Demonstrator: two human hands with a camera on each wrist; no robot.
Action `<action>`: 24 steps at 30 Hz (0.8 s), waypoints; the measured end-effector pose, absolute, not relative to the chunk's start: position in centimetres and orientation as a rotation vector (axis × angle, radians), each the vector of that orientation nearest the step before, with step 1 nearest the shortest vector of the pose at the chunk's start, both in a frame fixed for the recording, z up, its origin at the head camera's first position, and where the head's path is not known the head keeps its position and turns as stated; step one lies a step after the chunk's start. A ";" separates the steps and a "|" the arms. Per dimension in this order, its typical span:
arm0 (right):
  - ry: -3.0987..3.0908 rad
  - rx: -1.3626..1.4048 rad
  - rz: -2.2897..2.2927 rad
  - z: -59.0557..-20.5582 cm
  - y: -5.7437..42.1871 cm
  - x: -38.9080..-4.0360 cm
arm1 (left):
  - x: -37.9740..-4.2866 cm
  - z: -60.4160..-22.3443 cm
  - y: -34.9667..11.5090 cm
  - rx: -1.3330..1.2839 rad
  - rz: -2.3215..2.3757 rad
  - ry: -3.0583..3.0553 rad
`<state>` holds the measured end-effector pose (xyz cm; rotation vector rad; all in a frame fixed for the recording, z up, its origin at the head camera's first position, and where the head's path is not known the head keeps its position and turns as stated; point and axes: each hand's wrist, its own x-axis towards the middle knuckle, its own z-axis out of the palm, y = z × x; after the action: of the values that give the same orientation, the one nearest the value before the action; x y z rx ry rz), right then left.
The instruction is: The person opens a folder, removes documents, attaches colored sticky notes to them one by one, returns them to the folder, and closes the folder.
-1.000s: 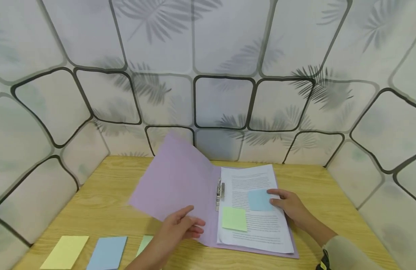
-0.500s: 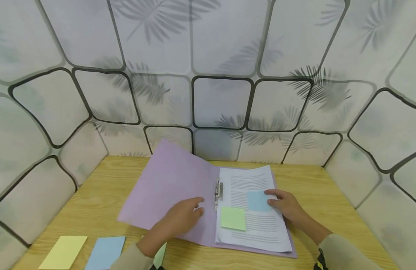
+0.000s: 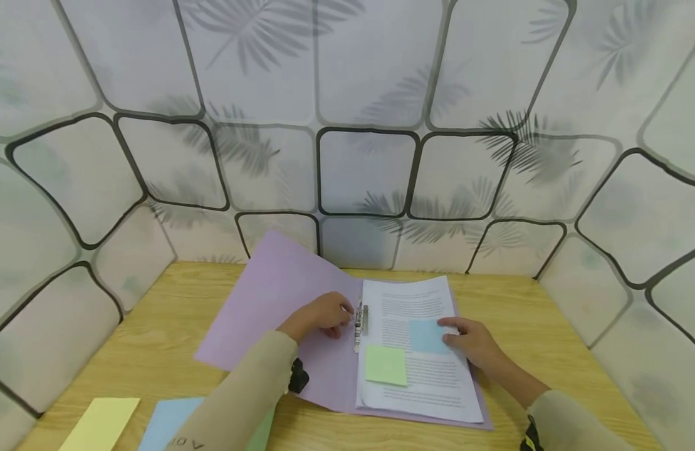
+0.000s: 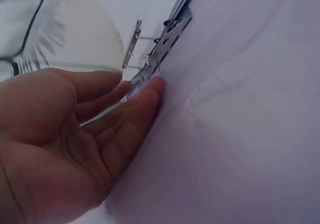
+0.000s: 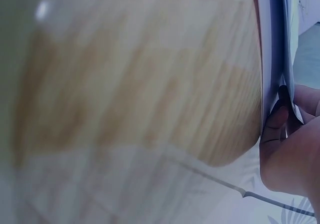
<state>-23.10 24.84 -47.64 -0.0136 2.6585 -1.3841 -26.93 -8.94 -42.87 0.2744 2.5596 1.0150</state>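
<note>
A purple folder (image 3: 268, 294) lies spread, its left cover partly raised. Printed papers (image 3: 426, 388) sit on its right side, bearing a blue sticky note (image 3: 426, 336) and a green sticky note (image 3: 386, 365). Along the fold runs a metal binder clip (image 3: 361, 326). My left hand (image 3: 324, 315) reaches over the cover, its fingertips right by the clip. In the left wrist view those fingers (image 4: 135, 119) extend loosely toward the clip's lower end, with nothing between them. At the papers' right edge my right hand (image 3: 474, 341) pinches the sheets, some fingers hidden beneath them.
Front left on the wooden table (image 3: 527, 351) lie a yellow note pad (image 3: 101, 423), a blue note pad (image 3: 163, 419) and a green pad (image 3: 262, 432), the last two partly covered by the left sleeve. A patterned wall (image 3: 370, 169) stands close behind the table.
My left hand has moved from the folder's lower left cover up and right to the clip. The cover has come down somewhat. My right hand stays at the papers' edge.
</note>
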 end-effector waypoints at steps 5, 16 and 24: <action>2.675 -0.022 -1.372 -48.1 24.8 -23.3 | -29.9 -44.9 -8.8 0.253 1.340 2.494; 2.853 -0.064 -1.067 -47.8 24.3 -23.7 | -30.6 -45.9 -6.9 0.250 1.418 2.591; 3.041 -0.111 -0.774 -47.8 24.2 -23.2 | -30.2 -46.3 -6.7 0.242 1.473 2.617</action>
<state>-23.20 24.18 -47.80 -0.1112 3.0409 -0.7736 -30.21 -6.74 -46.26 0.2422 2.6166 1.4727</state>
